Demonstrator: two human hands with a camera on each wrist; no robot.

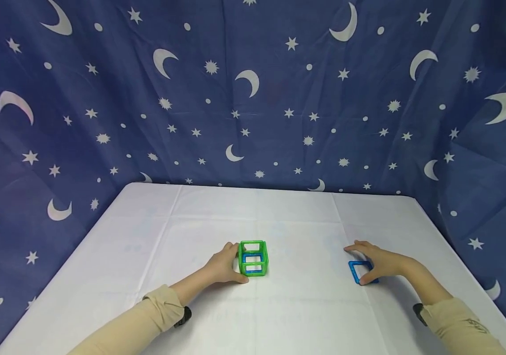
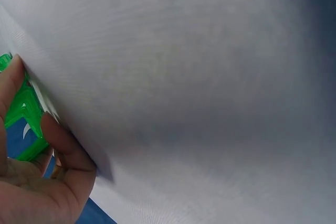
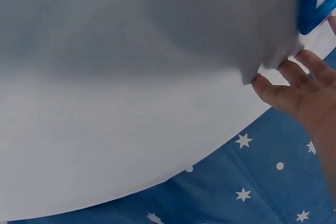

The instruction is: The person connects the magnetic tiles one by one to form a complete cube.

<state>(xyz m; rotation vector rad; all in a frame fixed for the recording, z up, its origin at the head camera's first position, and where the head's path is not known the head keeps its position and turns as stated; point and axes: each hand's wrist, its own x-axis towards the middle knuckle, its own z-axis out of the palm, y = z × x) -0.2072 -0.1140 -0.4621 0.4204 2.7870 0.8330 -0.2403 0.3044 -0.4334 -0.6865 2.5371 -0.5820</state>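
A small cube of see-through frame tiles [image 1: 253, 263], mostly green with blue edges low inside it, stands on the white table left of my right hand. My left hand [image 1: 222, 266] grips its left side, thumb at the front corner and fingers at the back. Up close in the left wrist view, green frame pieces [image 2: 25, 106] show behind the bent fingers. Farther right lies a flat blue square frame tile [image 1: 353, 272]. My right hand [image 1: 383, 261] spreads over it, thumb at its near edge and fingers past its far side. Its fingertips touch the cloth in the right wrist view.
A white cloth with fold creases covers the table [image 1: 297, 315]. Behind and beside it hangs a dark blue curtain [image 1: 275, 98] with white moons and stars. A wide stretch of cloth separates the two hands.
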